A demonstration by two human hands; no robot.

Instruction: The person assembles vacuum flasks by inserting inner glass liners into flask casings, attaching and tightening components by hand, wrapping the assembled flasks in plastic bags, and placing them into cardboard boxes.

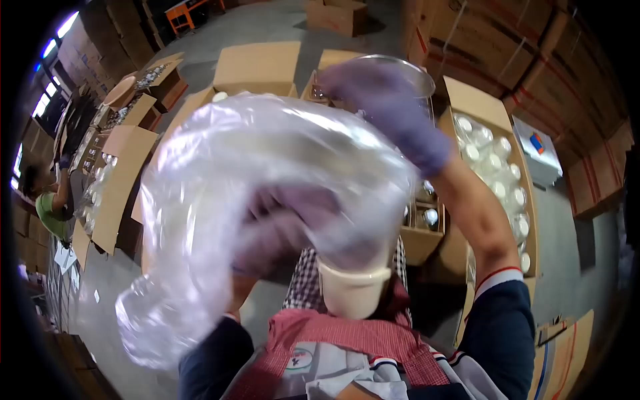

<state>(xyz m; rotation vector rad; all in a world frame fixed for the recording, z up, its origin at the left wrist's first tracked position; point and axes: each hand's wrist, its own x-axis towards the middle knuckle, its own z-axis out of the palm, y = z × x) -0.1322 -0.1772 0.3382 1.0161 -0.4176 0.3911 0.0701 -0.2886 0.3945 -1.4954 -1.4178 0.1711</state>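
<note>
A large clear plastic bag (193, 180) arches in front of me, crumpled and shiny. My left hand (287, 220), in a purple glove, is in the bend of the bag and appears to grip its film; motion blurs the fingers. Over the bag's upper right side is my right hand (393, 113), also gloved in purple and smeared by motion, so its grip cannot be made out. Just beyond it shows a round, shiny-rimmed clear vessel (427, 83); whether the hand touches it is unclear. Below the bag's right end, close to my apron, sits a cream-white tub (353, 290).
An open carton of white-capped clear bottles (493, 160) stands at right, beside a divided box (423, 243). More open cartons (257, 63) are ahead. Stacked brown boxes (480, 40) rise at far right. A person in green (50, 213) works at far left among bottles.
</note>
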